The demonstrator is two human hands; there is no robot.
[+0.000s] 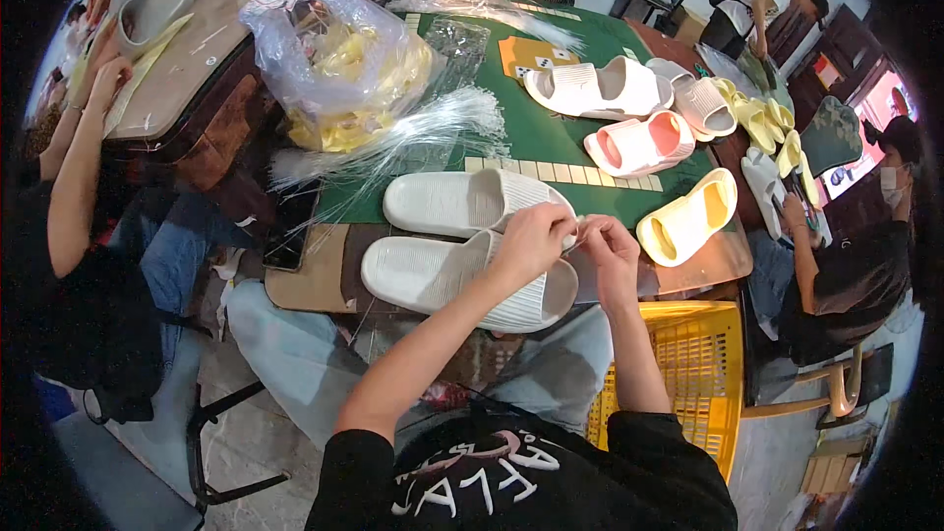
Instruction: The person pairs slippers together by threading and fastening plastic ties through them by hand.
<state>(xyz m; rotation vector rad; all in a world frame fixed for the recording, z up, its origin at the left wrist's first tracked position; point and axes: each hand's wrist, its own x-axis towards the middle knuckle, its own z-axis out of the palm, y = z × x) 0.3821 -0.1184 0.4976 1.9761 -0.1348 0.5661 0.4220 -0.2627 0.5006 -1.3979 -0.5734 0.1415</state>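
Two pale grey slide slippers lie side by side at the table's near edge, the far slipper (pixel 433 205) partly behind the near slipper (pixel 418 275). My left hand (pixel 534 246) reaches over their ribbed straps, its fingers pinched together at the toe end. Close beside it, my right hand (pixel 607 248) is also pinched, fingertips almost meeting those of the left. Whatever the fingertips hold is too small and covered to name. To the right of my right hand sits a yellow slipper (pixel 688 219).
A plastic bag (pixel 334 69) with yellow contents and bundles of clear strands (pixel 442 128) lie on the green tabletop (pixel 393 202). Beyond a row of cream tiles (pixel 551 172) are pink (pixel 639 143) and white slippers (pixel 600 88). A yellow crate (pixel 703 374) stands at my right; co-workers sit either side.
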